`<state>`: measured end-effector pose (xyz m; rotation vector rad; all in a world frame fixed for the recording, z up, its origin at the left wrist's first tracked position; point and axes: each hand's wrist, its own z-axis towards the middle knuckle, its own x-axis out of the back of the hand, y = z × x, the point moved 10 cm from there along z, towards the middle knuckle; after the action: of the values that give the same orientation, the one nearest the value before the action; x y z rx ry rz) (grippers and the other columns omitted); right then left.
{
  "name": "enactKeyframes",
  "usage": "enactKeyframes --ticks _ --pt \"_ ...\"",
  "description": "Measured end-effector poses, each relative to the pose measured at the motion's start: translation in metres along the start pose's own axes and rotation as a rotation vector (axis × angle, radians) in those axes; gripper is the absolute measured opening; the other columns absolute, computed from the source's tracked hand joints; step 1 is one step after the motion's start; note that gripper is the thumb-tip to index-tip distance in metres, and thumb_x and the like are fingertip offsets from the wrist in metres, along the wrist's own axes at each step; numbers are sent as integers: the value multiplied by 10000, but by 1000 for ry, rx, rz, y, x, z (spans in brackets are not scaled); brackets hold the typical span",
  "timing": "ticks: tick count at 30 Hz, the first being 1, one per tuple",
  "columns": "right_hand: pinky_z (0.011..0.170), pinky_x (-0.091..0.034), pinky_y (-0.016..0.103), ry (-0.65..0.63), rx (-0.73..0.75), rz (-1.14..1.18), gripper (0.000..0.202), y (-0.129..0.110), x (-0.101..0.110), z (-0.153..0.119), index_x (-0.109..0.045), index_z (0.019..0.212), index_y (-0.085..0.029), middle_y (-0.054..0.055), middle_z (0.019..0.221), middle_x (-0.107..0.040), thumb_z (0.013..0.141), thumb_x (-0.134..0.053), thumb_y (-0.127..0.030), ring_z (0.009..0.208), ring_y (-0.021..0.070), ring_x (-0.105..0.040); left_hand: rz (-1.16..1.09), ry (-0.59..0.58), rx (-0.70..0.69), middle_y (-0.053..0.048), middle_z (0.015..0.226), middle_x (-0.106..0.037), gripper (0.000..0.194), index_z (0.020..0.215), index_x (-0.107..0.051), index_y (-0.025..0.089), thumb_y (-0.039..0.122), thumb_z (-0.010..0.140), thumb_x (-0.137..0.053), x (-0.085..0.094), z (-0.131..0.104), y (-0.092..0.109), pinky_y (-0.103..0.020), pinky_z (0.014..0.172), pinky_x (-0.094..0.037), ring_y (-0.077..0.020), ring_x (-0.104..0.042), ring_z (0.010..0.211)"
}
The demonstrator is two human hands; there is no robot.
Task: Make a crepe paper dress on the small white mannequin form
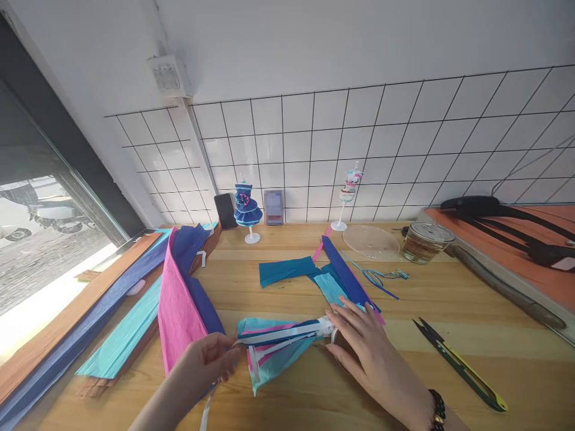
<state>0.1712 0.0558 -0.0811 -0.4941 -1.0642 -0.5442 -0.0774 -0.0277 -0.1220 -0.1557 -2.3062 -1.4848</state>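
A miniature white dress form (pixel 324 327) lies on its side in front of me, its stand pointing left. Crepe paper skirt pieces (pixel 287 365) in light blue and pink spread around the stand. A narrow white strip (pixel 278 333), apparently tape, runs over a dark blue paper band along the form. My left hand (pixel 209 359) pinches the strip's left end, and a loose tail hangs below that hand. At the torso end, my right hand (pixel 363 341) holds the form, fingers over it and thumb on the near side. Part of the torso is hidden beneath those fingers.
Folded crepe paper (pixel 184 299) fills the left side. Teal and blue scraps (pixel 287 270) lie beyond my hands. Yellow-green thread snips (pixel 462 362) rest at right, near a glass jar (pixel 426 242). Two small dress forms stand at the wall, one in a blue dress (pixel 248 209).
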Motion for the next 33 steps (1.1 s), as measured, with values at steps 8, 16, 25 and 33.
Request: enactKeyframes --ticks 8,16,25,33 --pt "992 -360 564 -1 11 -21 404 -1 -2 -1 -486 1265 -238 87 1280 -542 898 -466 -406 1247 301 -413 -173 -85 60 8 410 -571 510 562 -555 177 684 589 -604 -11 -8 -14 -229 409 -276 -90 -426 353" --pt "979 -358 594 -24 5 -51 421 0 -2 -2 -490 1262 -225 91 1288 -533 896 -458 -430 1246 313 -401 -219 -117 102 9 371 -566 572 567 -554 179 747 516 -592 -21 -9 -31 -225 376 -239 -80 -404 303" --pt "988 -383 548 -7 -21 -33 396 5 12 -2 -512 1245 -223 94 1262 -553 892 -478 -399 1234 296 -417 -111 -114 218 -41 409 -631 685 580 -584 176 835 400 -542 -15 -3 -55 -243 383 -159 -124 -481 309" --pt "984 -395 550 -40 -32 -26 393 4 19 -3 -497 1259 -227 95 1273 -540 903 -462 -388 1241 297 -407 -98 -153 256 -34 389 -626 745 713 -607 182 851 394 -527 -17 -1 -72 -235 362 -170 -143 -509 309"
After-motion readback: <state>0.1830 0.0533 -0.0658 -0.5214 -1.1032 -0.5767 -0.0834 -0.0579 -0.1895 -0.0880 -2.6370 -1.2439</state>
